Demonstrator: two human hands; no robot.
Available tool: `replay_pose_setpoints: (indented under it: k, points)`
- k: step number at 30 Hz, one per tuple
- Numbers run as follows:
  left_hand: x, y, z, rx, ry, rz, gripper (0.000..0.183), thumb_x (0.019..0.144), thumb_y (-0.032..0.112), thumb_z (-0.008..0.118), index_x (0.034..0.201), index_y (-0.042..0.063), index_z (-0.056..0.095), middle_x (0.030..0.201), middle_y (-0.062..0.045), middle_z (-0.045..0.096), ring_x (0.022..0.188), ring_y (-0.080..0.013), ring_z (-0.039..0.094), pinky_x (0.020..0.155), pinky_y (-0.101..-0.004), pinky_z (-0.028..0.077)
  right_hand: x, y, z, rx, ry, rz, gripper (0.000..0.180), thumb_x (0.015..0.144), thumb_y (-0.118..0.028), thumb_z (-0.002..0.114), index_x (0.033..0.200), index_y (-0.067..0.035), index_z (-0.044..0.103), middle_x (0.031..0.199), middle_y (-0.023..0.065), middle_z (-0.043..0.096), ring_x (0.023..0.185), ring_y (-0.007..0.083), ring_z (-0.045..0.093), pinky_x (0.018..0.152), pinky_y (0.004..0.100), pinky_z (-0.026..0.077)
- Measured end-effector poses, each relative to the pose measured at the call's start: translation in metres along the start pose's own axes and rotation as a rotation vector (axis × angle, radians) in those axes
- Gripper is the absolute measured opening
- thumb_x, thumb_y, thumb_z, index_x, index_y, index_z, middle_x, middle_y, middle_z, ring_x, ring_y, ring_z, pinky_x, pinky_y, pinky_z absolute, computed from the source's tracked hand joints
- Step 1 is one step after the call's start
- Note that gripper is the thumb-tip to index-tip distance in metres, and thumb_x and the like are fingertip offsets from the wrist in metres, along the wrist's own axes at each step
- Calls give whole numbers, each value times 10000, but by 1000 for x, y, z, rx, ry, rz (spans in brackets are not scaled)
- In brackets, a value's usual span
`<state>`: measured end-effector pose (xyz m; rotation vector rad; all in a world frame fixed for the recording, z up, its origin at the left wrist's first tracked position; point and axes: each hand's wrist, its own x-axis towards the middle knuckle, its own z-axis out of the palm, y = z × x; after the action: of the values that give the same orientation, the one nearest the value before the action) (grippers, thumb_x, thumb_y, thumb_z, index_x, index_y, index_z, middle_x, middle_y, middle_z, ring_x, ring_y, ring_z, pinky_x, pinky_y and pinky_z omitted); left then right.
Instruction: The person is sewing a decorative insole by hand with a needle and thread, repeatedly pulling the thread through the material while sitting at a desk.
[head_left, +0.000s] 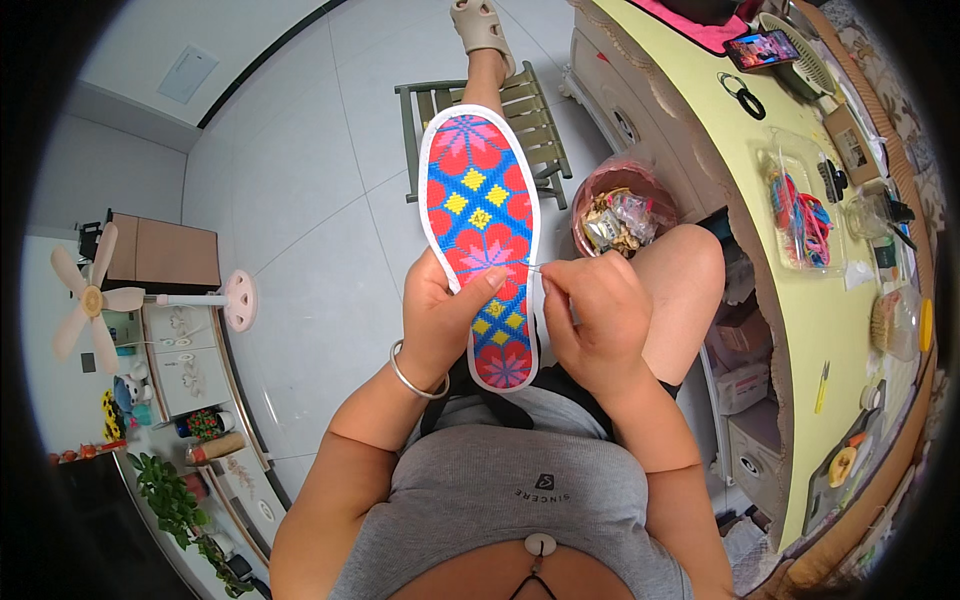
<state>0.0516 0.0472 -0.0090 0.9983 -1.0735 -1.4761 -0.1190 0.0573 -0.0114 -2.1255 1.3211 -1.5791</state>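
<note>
An embroidered shoe insole (480, 199) with a white border lies upright before me, patterned with red and pink flowers, yellow diamonds and a blue ground. My left hand (450, 307) grips its left edge, the thumb resting on top of the stitched face. At the right edge my right hand (596, 311) pinches a thin needle (535, 268) between thumb and forefinger. The needle's tip is at the insole's border; whether it enters the cloth is too small to tell. Any thread on it cannot be made out clearly.
A pink waste bin (585, 202) with wrappers stands by my knee, near a slatted folding stool (536, 112). On the yellow-topped table (795, 330) at right are a plastic box of coloured thread (802, 217), a phone (761, 50) and a yellow cutter (823, 390). A fan (91, 300) stands left.
</note>
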Motion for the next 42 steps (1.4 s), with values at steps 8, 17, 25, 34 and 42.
replay_pose_setpoints:
  k: [8, 17, 25, 34, 42]
  points:
    - [-3, 5, 5, 2, 16, 38, 247, 866, 49, 624, 1095, -24, 569, 1040, -91, 667, 906, -131, 641, 796, -275, 516, -3, -1, 7, -78, -21, -27, 183, 686, -43, 692, 859, -66, 636, 682, 55, 508, 613, 232, 521, 530, 342, 431]
    - [-6, 4, 6, 104, 32, 75, 218, 866, 48, 638, 1066, -23, 588, 1010, -83, 677, 888, -127, 640, 782, -275, 514, -5, -2, 9, -94, -14, -35, 179, 665, -37, 680, 832, -68, 622, 660, 51, 473, 597, 226, 506, 512, 349, 411]
    - [-9, -6, 1, 585, 57, 341, 203, 844, 52, 676, 1022, -35, 628, 938, -120, 694, 817, -138, 649, 715, -278, 514, -7, -6, 16, -110, -36, -19, 161, 671, -33, 675, 820, -57, 618, 649, 59, 479, 587, 232, 514, 499, 343, 419]
    - [-8, -5, 4, 511, 66, 260, 202, 831, 37, 685, 1012, -38, 635, 939, -114, 694, 822, -152, 655, 730, -281, 515, -12, -10, 25, 133, 8, 234, 141, 788, -40, 666, 910, -34, 595, 773, 108, 623, 630, 282, 606, 539, 343, 484]
    - [-2, -2, -9, 20, -3, 21, 235, 821, -13, 685, 1045, -53, 626, 1009, -107, 685, 909, -162, 656, 819, -297, 535, -5, 10, 7, 247, 50, 441, 110, 868, -69, 626, 945, 7, 644, 928, 116, 649, 831, 187, 594, 784, 298, 464]
